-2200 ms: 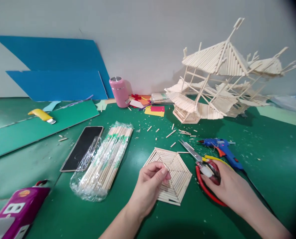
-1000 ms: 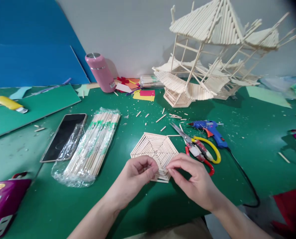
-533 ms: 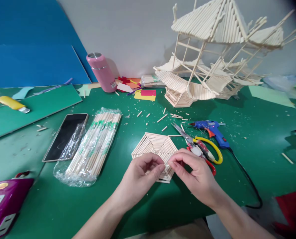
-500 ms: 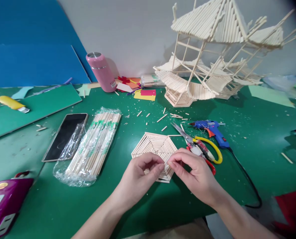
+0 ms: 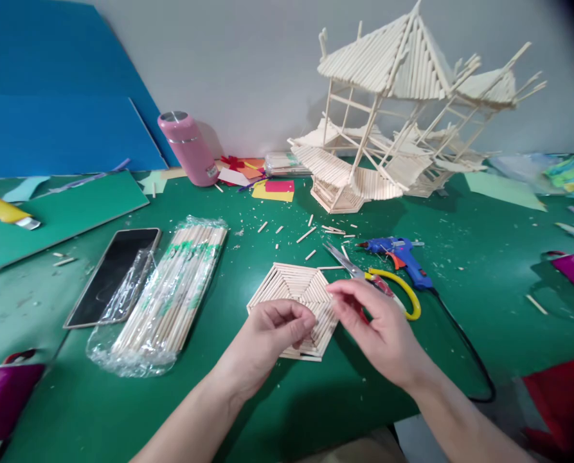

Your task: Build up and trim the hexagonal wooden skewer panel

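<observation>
Head view: looks down on a hexagonal stick panel (image 5: 300, 283), lying flat on the green desk (image 5: 272, 415) and partly covered. Holds the left hand (image 5: 272, 331) over the near part, thumb and forefinger pinched together, anything between too small to tell; holds the right hand (image 5: 380, 331) at the right edge, fingertips slightly parted, nothing visible between. Shows the hands apart from each other. Shows scissors (image 5: 345, 262) partly behind the right hand, near a blue glue gun (image 5: 395, 247). Seems to be at a fine fingertip step above the panel. Probably calls next for a light, precise touch, without nudging the panel or brushing the scissors.
</observation>
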`<state>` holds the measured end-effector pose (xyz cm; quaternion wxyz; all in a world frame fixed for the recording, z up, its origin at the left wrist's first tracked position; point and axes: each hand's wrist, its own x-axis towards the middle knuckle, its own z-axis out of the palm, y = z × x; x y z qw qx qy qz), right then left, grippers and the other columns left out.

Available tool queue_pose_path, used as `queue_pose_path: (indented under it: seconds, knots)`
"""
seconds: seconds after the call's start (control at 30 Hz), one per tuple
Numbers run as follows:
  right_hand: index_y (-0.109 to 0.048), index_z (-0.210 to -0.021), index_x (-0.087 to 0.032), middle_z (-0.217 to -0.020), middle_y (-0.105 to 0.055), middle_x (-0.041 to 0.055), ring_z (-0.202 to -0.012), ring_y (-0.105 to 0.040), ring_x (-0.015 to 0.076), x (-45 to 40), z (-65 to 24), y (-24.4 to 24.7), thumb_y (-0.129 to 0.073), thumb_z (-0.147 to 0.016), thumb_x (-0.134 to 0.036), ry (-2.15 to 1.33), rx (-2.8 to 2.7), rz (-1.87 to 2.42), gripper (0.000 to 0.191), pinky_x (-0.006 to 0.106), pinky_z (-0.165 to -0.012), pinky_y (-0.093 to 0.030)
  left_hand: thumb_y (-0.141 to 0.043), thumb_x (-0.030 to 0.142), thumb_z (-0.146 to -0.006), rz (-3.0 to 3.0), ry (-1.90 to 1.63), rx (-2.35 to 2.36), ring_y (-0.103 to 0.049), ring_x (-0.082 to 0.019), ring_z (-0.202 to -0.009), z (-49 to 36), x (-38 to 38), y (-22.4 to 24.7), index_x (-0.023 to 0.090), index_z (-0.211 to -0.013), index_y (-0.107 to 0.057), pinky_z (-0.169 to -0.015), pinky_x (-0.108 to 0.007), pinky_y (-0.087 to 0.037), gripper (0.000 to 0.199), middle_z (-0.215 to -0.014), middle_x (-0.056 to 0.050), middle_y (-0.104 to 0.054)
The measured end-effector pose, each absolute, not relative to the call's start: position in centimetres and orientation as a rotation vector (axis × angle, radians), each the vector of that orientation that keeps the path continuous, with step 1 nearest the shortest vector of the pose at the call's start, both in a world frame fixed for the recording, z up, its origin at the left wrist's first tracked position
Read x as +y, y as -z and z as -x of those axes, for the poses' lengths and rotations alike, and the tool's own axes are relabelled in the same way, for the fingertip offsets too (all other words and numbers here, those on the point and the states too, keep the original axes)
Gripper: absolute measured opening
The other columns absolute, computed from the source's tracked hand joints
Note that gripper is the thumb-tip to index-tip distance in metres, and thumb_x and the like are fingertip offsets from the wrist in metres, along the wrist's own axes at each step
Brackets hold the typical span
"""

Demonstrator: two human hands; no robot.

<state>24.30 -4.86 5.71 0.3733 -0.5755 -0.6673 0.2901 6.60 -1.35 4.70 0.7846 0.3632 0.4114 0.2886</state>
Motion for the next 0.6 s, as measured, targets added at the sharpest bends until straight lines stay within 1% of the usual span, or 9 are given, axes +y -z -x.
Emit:
queue_pose_path:
  seconds: [0.07,0.13,0.2,0.27,0.37,0.43,0.53,0.6]
  knots:
    - [-0.059,-0.097,-0.023,-0.083,-0.063,0.0022,-0.070,-0.058,0.0148,-4.7,-26.9,-5.0,-0.049,-0.086,-0.032,-0.513,-1.590,1.657,0.017,0.026,-0.063,-0.047,-0.077,0.027,-0.061,-0.653,-0.694,0.845,-0.047,-0.006,-0.051,-6.6,-1.0,-4.4,0.011,-0.063,-0.064,-0.051,-0.017,-0.034,0.020,-0.052,0.001,-0.056]
    - [-0.058,-0.098,-0.021,-0.089,-0.063,0.0051,-0.075,-0.059,0.0179,-4.4,-30.4,-3.9,-0.050,-0.084,-0.036,-0.217,-1.440,1.882,0.022,0.030,-0.068,-0.047,-0.077,0.023,-0.062,-0.533,-0.770,0.784,-0.046,-0.006,-0.050,-6.5,-0.6,-4.0,0.011,-0.063,-0.064,-0.052,-0.017,-0.034,0.018,-0.052,0.001,-0.055]
    - [-0.056,-0.102,-0.020,-0.092,-0.062,0.0074,-0.079,-0.059,0.0208,-4.1,-33.8,-2.4,-0.049,-0.080,-0.038,-0.024,-1.374,2.163,0.029,0.032,-0.068,-0.048,-0.075,0.019,-0.064,-0.446,-0.822,0.734,-0.044,-0.006,-0.049,-6.4,-0.4,-3.6,0.011,-0.064,-0.063,-0.054,-0.019,-0.036,0.014,-0.052,0.001,-0.055]
    - [-0.056,-0.103,-0.015,-0.097,-0.059,0.0132,-0.084,-0.057,0.0267,-3.7,-36.3,-0.9,-0.055,-0.072,-0.036,-0.023,-1.366,2.251,0.037,0.038,-0.069,-0.046,-0.073,0.017,-0.067,-0.400,-0.854,0.706,-0.043,-0.006,-0.049,-6.2,-0.3,-3.2,0.011,-0.065,-0.063,-0.056,-0.022,-0.038,0.012,-0.053,0.001,-0.055]
    - [-0.057,-0.102,-0.014,-0.096,-0.058,0.0148,-0.085,-0.056,0.0305,-3.1,-37.9,0.4,-0.056,-0.065,-0.034,-0.085,-1.372,2.313,0.042,0.042,-0.071,-0.043,-0.070,0.017,-0.070,-0.383,-0.871,0.690,-0.042,-0.006,-0.050,-6.0,-0.4,-2.8,0.012,-0.064,-0.061,-0.057,-0.023,-0.039,0.012,-0.055,0.001,-0.054]
    - [-0.058,-0.099,-0.016,-0.091,-0.059,0.0126,-0.078,-0.056,0.0290,-2.6,-38.0,0.4,-0.057,-0.063,-0.033,-0.143,-1.354,2.344,0.041,0.040,-0.067,-0.042,-0.068,0.017,-0.072,-0.374,-0.876,0.678,-0.041,-0.006,-0.050,-5.8,-0.4,-2.7,0.012,-0.063,-0.061,-0.056,-0.023,-0.039,0.012,-0.055,0.000,-0.053]
    - [-0.061,-0.085,-0.020,-0.070,-0.057,0.0055,-0.061,-0.051,0.0235,-2.1,-37.9,-0.6,-0.061,-0.059,-0.033,-0.259,-1.299,2.364,0.030,0.036,-0.059,-0.037,-0.066,0.017,-0.074,-0.364,-0.877,0.666,-0.041,-0.007,-0.051,-5.7,-0.4,-2.7,0.012,-0.064,-0.061,-0.056,-0.023,-0.038,0.013,-0.055,0.000,-0.052]
    - [-0.060,-0.076,-0.021,-0.059,-0.053,0.0021,-0.055,-0.047,0.0208,-2.1,-38.0,-1.5,-0.062,-0.059,-0.034,-0.341,-1.240,2.346,0.022,0.035,-0.056,-0.035,-0.065,0.016,-0.075,-0.357,-0.882,0.662,-0.041,-0.007,-0.051,-5.6,-0.4,-2.7,0.011,-0.064,-0.061,-0.056,-0.023,-0.038,0.012,-0.056,0.000,-0.052]
